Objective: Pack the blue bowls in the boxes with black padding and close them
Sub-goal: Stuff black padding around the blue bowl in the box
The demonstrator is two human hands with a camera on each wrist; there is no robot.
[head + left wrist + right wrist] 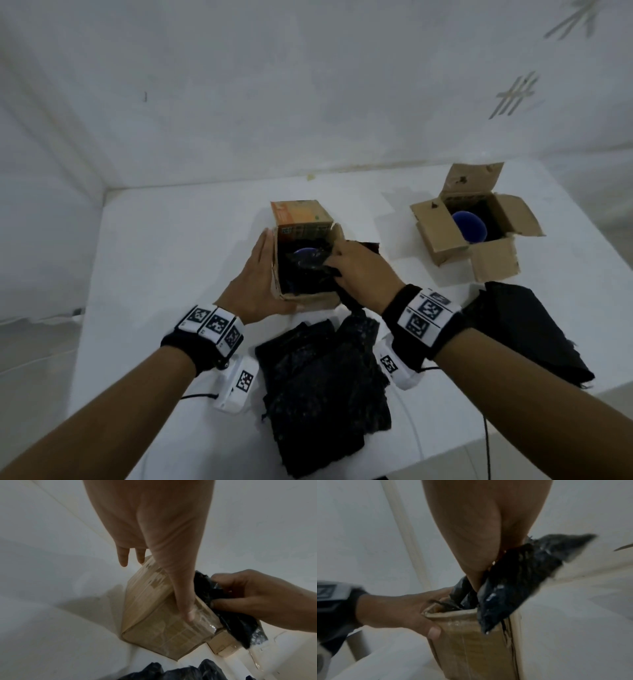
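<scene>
The near cardboard box (308,298) stands open on the white table with a blue bowl (306,254) partly showing amid black padding (329,270). My left hand (258,274) braces the box's left near corner, with straight fingers (123,557) along the left wall and the thumb on the near wall. My right hand (354,269) pinches a sheet of the black padding (513,581) over the box's right rim (452,613). A second open box (442,240) at the far right holds another blue bowl (469,226) on black padding.
A pile of black padding sheets (322,387) lies on the table in front of me. Another black sheet (524,329) lies at the near right by the table edge. White walls close the table's back and left.
</scene>
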